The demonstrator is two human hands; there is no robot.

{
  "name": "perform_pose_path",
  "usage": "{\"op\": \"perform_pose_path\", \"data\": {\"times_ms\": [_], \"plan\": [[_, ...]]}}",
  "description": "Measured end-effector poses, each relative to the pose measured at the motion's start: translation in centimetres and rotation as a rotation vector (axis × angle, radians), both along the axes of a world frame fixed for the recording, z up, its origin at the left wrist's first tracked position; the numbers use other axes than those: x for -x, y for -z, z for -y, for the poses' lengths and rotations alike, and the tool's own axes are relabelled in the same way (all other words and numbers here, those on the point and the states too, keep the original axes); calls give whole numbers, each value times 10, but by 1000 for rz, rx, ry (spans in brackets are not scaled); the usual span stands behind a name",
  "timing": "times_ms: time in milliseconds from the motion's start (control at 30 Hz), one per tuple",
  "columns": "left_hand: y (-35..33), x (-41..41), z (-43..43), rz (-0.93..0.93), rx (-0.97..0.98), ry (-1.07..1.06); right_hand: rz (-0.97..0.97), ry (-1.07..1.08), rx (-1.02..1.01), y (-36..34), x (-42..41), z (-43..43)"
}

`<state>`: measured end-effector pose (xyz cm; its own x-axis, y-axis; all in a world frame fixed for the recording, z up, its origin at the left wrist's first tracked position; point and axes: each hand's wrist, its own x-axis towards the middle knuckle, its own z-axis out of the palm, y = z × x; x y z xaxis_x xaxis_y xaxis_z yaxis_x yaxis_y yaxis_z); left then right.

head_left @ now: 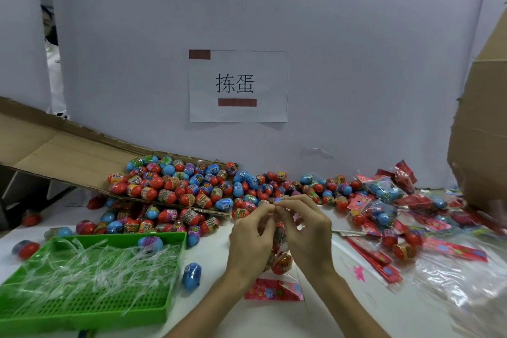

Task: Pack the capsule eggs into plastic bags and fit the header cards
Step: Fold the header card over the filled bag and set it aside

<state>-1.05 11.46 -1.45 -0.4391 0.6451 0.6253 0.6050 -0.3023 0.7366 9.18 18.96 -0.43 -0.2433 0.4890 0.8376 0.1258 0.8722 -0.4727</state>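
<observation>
At far left a green perforated plastic tray (90,296) full of clear strips sits at the near edge of the white surface (214,310). Behind it a heap of red and blue capsule eggs (175,184) spills off a cardboard flap. Next comes the left hand (251,239), then the right hand (304,233). Both pinch the mouth of a clear plastic bag (281,261) that hangs between them holding eggs.

The film looks thin, slippery and limp, so the top edge is likely the best hold; the eggs look hard, light and prone to rolling. A flowered red header card (273,289) lies just below on open surface. Finished packs (384,192) and a brown cardboard box (482,132) crowd the right.
</observation>
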Motion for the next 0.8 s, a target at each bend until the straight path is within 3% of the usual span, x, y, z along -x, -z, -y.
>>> {"op": "perform_pose_path", "data": {"times_ms": [433,800], "plan": [[0,1,-1,-22,-3,53,-76,-78,210,-8,-3,2],[1,2,-5,15,19,63,-170,-221,518,-7,-2,-3]]}}
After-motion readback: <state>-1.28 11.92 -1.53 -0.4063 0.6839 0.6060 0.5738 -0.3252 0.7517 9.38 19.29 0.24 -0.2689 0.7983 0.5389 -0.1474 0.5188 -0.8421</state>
